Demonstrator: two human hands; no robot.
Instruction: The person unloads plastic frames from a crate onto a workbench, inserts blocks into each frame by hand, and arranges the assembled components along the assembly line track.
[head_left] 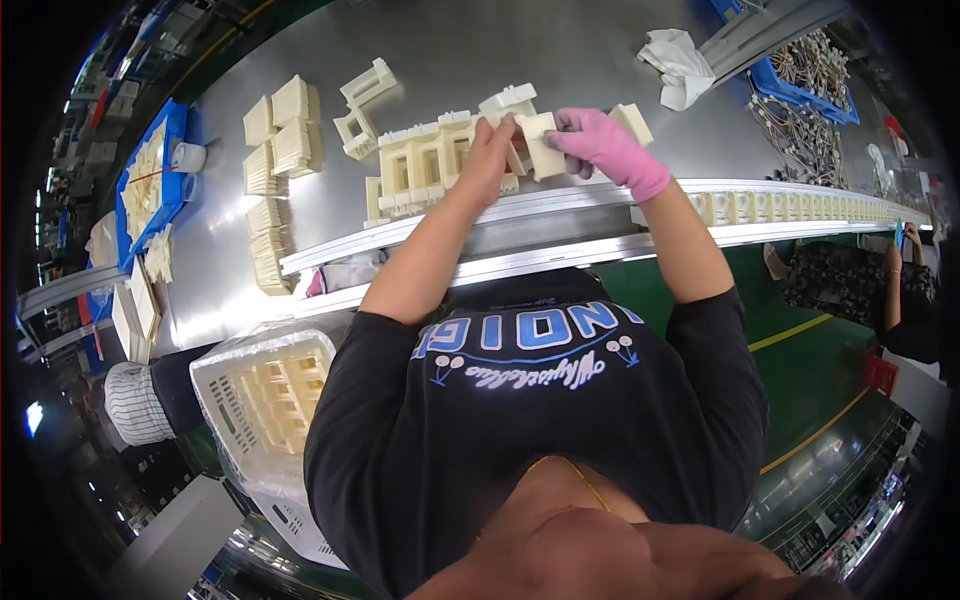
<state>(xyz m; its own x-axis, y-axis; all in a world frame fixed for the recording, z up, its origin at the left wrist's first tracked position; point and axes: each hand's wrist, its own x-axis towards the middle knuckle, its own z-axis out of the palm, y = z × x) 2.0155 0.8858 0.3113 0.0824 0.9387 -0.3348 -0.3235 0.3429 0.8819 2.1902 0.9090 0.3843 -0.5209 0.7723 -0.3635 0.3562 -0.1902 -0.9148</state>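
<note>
My bare left hand (486,162) is bent over the right end of a row of cream plastic frames (400,172), its fingers closed by a frame that they partly hide. In a pink glove with grey fingertips, my right hand (604,147) grips a flat cream plastic piece (543,146) by its right edge. This piece is tilted close to my left fingertips. Behind the glove lies another cream piece (631,123). Two loose cream frames, one of them an open frame (368,84), rest beyond the row.
Stacks of thin cream parts (292,148) stand left on the metal table, beside a blue bin (140,215). A metal rail (560,200) runs along the near side. A white crate (215,395) sits lower left; wire bundles (805,125) and a white cloth (676,68) lie right.
</note>
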